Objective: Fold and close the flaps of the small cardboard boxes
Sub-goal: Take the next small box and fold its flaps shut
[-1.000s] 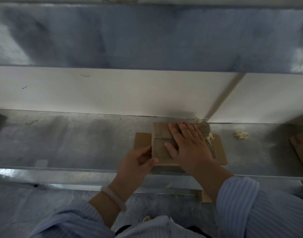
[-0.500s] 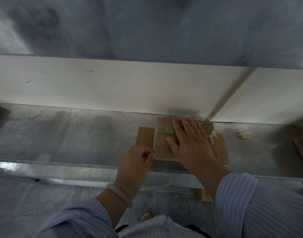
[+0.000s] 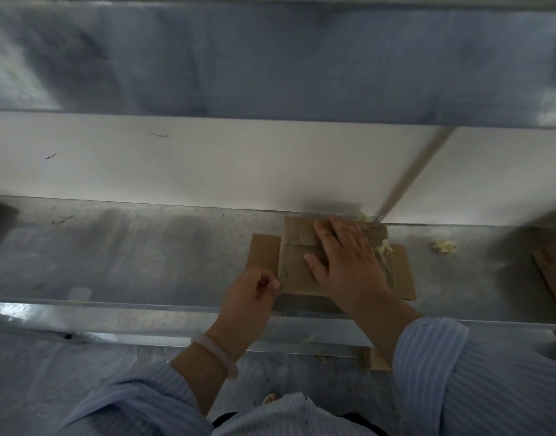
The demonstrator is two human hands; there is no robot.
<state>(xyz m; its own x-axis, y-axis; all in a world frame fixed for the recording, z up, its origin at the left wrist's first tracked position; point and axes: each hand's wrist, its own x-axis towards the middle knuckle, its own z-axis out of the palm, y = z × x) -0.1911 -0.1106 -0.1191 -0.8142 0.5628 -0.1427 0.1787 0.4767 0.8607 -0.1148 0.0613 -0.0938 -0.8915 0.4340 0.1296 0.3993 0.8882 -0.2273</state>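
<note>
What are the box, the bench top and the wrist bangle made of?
Box: brown corrugated cardboard, matte; ribbed fluting lines show on its top face.
Bench top: probably sheet metal, galvanised or stainless; dull grey with streaky glare along the front edge.
Bangle: pale, smooth, slightly translucent; could be jade-like stone, glass or plastic, can't tell which.

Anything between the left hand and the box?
Nothing visible. The left hand is at the box's near-left corner, its fingers curled against the edge. The right hand lies flat on the box top.
</note>
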